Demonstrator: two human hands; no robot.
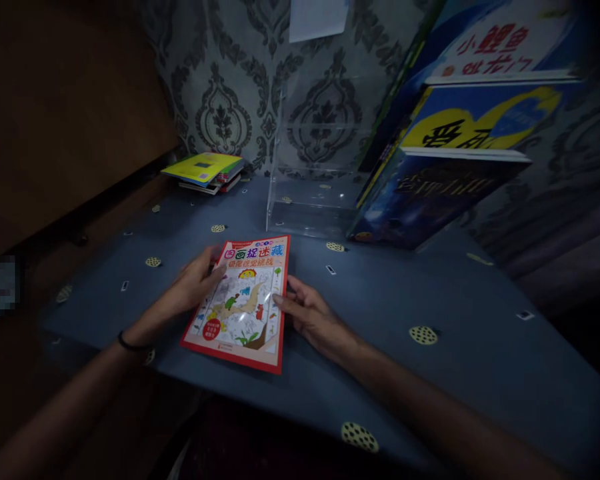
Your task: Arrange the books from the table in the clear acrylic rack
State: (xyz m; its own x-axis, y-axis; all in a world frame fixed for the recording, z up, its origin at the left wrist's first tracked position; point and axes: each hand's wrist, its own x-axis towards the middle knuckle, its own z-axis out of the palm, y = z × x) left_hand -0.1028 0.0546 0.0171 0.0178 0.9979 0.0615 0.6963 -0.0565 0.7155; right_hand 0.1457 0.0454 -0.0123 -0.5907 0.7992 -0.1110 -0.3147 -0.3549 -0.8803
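A red-bordered children's picture book (247, 310) is held tilted over the front part of the table, its cover facing me. My left hand (200, 280) grips the book's left edge, thumb on the cover and the other fingers behind. On the right edge, my right hand (313, 317) pinches the book with the thumb on top, its other fingers partly hidden underneath. Beyond the book stands a clear acrylic book rack (313, 217); no books show in its left part. Several books fill its right part, among them a dark blue book (430, 200) and a blue-and-yellow book (495, 120).
A small stack of books (203, 170) lies at the table's back left. The table (380, 373) has a blue cloth with a pale dotted pattern. Behind it rises a patterned wall (225, 113) with a white paper (317, 20). A brown wooden panel (70, 113) borders the left side.
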